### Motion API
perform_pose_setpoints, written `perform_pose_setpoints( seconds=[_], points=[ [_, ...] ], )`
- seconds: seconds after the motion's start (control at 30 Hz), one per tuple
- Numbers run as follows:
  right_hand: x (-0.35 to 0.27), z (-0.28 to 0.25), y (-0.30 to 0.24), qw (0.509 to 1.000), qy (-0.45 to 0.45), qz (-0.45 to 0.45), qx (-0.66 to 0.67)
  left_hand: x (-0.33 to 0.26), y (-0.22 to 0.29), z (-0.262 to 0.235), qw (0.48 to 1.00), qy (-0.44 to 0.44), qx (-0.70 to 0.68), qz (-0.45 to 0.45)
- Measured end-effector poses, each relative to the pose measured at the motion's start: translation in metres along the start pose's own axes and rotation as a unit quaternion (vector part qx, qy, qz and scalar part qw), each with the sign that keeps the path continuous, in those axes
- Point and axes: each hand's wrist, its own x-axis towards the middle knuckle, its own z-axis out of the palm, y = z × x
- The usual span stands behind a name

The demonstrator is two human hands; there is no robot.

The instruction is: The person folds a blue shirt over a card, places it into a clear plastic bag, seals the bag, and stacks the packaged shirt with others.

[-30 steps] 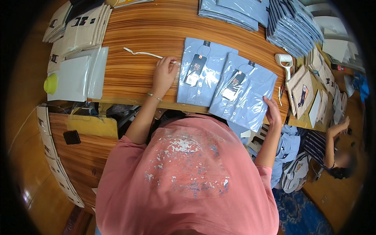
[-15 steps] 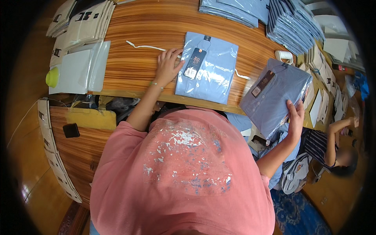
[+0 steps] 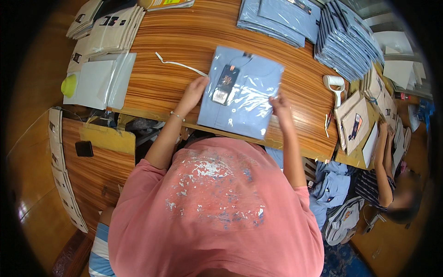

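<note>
A folded light blue shirt (image 3: 251, 99) in a clear plastic bag lies in front of me at the table's near edge, slightly turned. A dark hang tag (image 3: 226, 84) shows through the plastic. My left hand (image 3: 193, 94) is closed at the shirt's left edge, close to the end of a white cord (image 3: 182, 65). On the opposite edge, my right hand (image 3: 282, 110) grips the bag with bent fingers. Whether a second bagged shirt lies underneath cannot be made out.
Bagged blue shirts (image 3: 346, 44) are stacked at the far right, beige packages (image 3: 115, 30) at the far left. A white tape dispenser (image 3: 334, 84) lies on the wooden table (image 3: 170, 27). Another person (image 3: 376, 184) works at the right.
The bagged shirt in my right hand has moved left, to where the other one lay. Both hands now hold opposite edges there. The cord's right end is out of sight.
</note>
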Motion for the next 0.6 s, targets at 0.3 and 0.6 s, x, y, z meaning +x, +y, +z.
perform_pose_setpoints(
  seconds=[0.3, 0.6],
  points=[
    [0.043, -0.042, -0.012, 0.981, -0.041, -0.122, -0.144, 0.005, -0.037, 0.020, 0.968, 0.108, 0.183, 0.133],
    [0.240, -0.091, -0.109, 0.827, 0.177, -0.353, -0.400, 0.009, -0.022, 0.046, 0.949, 0.134, 0.249, 0.140]
  ],
)
